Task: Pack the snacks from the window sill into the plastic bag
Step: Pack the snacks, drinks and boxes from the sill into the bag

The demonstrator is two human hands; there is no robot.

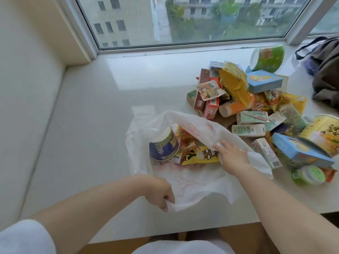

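Observation:
A white plastic bag [194, 182] lies open on the window sill [95, 114]. Inside it are a blue noodle cup [164, 146] on its side, a yellow snack packet [200, 155] and an orange wrapper [186, 141]. My left hand [161, 194] is shut on the bag's near edge. My right hand [232, 155] rests at the bag's mouth against its upper flap, fingers spread beside the yellow packet. A heap of snacks [256, 110] lies to the right: milk cartons, boxes, bags and cups.
A green noodle cup [266, 57] lies by the window frame. Blue boxes [264, 81] and a yellow tin [324, 132] sit in the heap. A dark cloth bag [326, 70] lies at the far right. The sill's front edge runs near my body.

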